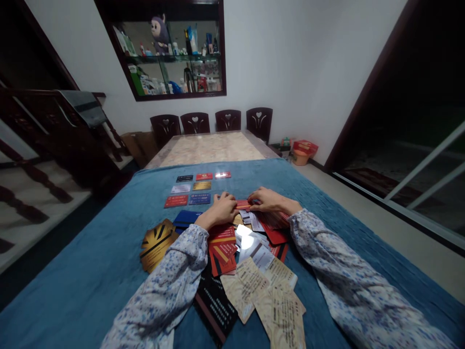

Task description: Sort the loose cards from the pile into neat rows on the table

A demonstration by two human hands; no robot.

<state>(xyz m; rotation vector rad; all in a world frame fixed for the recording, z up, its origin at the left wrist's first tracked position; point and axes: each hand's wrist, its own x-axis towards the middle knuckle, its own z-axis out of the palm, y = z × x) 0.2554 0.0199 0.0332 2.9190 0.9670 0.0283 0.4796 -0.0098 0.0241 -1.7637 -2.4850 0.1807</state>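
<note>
My left hand (222, 209) and my right hand (269, 199) meet over the far side of a spread pile of cards. Between them lies a red card (242, 205), its two ends under my curled fingers; whether it is one card or a small stack I cannot tell. Below are white cards (254, 249), red cards (222, 245) and beige patterned cards (247, 286). A black card (216, 305) lies near my left sleeve, with a gold rounded card (158, 245) and a blue card (185, 219) to its left.
Beyond my left hand, several cards are laid out in rows, among them a gold card (202, 185) and a dark blue card (199, 198). A blue cloth (90, 261) covers the near part of the table. Dark chairs (228, 120) stand at its far end.
</note>
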